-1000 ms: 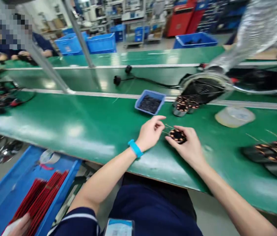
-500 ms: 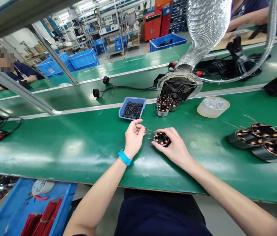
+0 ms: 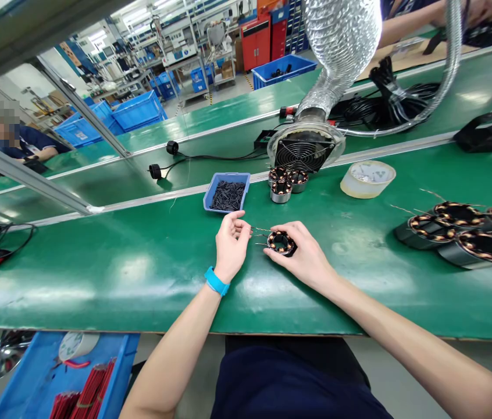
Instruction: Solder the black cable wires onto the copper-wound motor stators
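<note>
My right hand (image 3: 305, 259) grips a small round motor stator (image 3: 281, 242) with copper windings, resting it on the green bench (image 3: 141, 273). Thin wire leads stick out of the stator to the left. My left hand (image 3: 231, 244), with a blue wristband, has its fingers curled and pinches at those wire leads. Just beyond my hands sits a small blue tray (image 3: 227, 194) filled with short black pieces.
Three small stators (image 3: 284, 183) stand by a fume extractor fan (image 3: 305, 150) with a silver duct. A tape roll (image 3: 367, 178) lies right of it. Larger stators (image 3: 459, 233) crowd the right edge. A blue bin (image 3: 69, 378) with red sticks sits below left. Another person sits far left.
The view swung up and steadied. My hands stayed together on the stator, with the left fingers curling closer onto the wire leads.
</note>
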Motion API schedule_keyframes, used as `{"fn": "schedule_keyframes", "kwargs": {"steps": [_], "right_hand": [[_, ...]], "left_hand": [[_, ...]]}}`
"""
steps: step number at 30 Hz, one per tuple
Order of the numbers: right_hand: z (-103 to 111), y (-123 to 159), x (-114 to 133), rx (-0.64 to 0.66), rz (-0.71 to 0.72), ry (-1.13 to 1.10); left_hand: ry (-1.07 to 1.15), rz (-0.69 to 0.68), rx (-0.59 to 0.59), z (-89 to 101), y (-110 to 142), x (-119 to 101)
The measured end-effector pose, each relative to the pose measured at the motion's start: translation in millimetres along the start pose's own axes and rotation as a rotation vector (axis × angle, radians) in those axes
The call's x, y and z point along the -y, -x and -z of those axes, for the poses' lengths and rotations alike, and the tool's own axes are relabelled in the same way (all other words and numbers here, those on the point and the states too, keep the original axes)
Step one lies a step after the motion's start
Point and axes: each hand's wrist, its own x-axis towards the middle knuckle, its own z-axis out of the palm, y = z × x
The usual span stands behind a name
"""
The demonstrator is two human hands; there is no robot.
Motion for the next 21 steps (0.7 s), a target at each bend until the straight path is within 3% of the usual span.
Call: {"fn": "schedule_keyframes", "kwargs": {"steps": [8,15,21], "right_hand": [[-0.6,-0.1,0.9,-0.001,0.0,0.005],[-1.2,0.1,-2.9,-0.006,0.008,-0.001],[-1.0,0.0,-3.3,0.003,0.021,-0.007]], "left_hand": [[0.044,0.027,0.08,-4.2,1.9,1.8],[0.225,0.129,0.24,-7.7,-3.9,0.5],[0.194,0.173,0.218,-9.1,-9.1,-0.1]]}}
